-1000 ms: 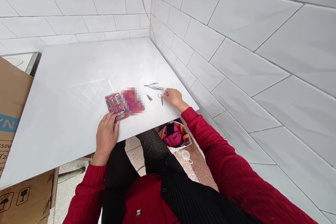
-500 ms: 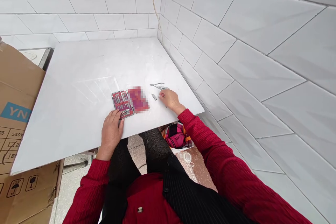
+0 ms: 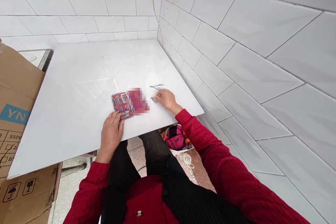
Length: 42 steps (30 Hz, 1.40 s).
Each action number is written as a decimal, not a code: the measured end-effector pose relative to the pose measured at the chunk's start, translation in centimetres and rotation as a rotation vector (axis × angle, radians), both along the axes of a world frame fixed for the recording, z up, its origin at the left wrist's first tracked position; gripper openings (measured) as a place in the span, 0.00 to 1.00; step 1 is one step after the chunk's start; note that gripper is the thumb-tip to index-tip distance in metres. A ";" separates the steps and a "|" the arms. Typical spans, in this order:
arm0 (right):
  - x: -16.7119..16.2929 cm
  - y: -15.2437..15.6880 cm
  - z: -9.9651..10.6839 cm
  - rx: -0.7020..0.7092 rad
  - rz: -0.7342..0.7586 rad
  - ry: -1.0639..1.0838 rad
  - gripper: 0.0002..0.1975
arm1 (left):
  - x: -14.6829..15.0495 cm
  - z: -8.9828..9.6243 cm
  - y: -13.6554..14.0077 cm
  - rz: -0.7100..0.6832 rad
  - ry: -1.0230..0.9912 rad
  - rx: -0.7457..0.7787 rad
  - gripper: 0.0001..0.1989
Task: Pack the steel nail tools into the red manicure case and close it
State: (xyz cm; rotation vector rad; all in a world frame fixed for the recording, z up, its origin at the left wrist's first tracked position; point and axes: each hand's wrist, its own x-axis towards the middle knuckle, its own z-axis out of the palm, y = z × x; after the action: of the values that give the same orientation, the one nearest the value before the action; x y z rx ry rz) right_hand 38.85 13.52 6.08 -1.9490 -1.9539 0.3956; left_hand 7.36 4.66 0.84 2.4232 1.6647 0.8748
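Observation:
A manicure case (image 3: 113, 100) lies open on the white table (image 3: 65, 119), with several small metal tools strapped in its red lining. Next to it, its other half (image 3: 138, 100) is blurred by pixels. My left hand (image 3: 111, 134) rests on the table and holds the case by its near left corner, thumb apart from the fingers. To the right, my right hand (image 3: 166, 100) pinches a small nail clipper (image 3: 154, 100) at the table surface. Just beyond that hand lie silver cuticle nippers (image 3: 156, 86), their handles partly hidden by the fingers.
Tiled walls (image 3: 249, 59) enclose the table's back and right sides. Cardboard boxes (image 3: 18, 87) stand against its left side. Below the near edge are a bag with pink contents (image 3: 176, 138) and a white round lid (image 3: 187, 158).
My right hand has moved a little left and its fingertips have closed on the nail clipper, which has turned slightly. The left hand and the case stay in place.

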 end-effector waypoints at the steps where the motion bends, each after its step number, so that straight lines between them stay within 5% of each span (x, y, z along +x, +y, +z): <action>1: 0.4 0.3 0.1 0.018 -0.022 0.000 0.07 | 0.0 0.0 0.0 0.001 -0.002 0.000 0.21; 14: -0.8 6.4 0.7 -0.003 0.030 -0.237 0.11 | 0.0 0.1 -0.1 0.008 0.015 -0.002 0.21; 21: -1.4 3.9 1.4 0.153 0.264 -0.135 0.12 | 0.0 0.4 -0.4 0.000 -0.031 -0.017 0.21; 27: -3.3 0.4 1.8 0.263 0.579 -0.193 0.11 | 1.3 2.7 -0.2 0.114 -0.201 0.019 0.18; 34: -4.8 -2.5 2.0 0.468 0.821 -0.267 0.10 | 5.0 5.2 1.7 0.025 -0.375 -0.266 0.21; 37: -5.0 -3.2 1.9 0.497 0.885 -0.203 0.11 | 5.8 5.2 2.0 0.049 -0.599 -0.428 0.22; 40: -5.2 -3.6 1.5 0.484 0.811 0.035 0.13 | 6.2 5.3 1.8 0.062 -0.823 -0.510 0.21; 42: -5.5 -3.7 1.0 0.478 0.591 0.299 0.12 | 6.4 5.5 1.7 0.087 -0.940 -0.512 0.20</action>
State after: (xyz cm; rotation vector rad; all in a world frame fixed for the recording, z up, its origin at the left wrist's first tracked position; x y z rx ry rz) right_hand 33.38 9.79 7.10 -0.9490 -2.1375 0.3023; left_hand 13.76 6.39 6.29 1.2807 1.3602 1.1538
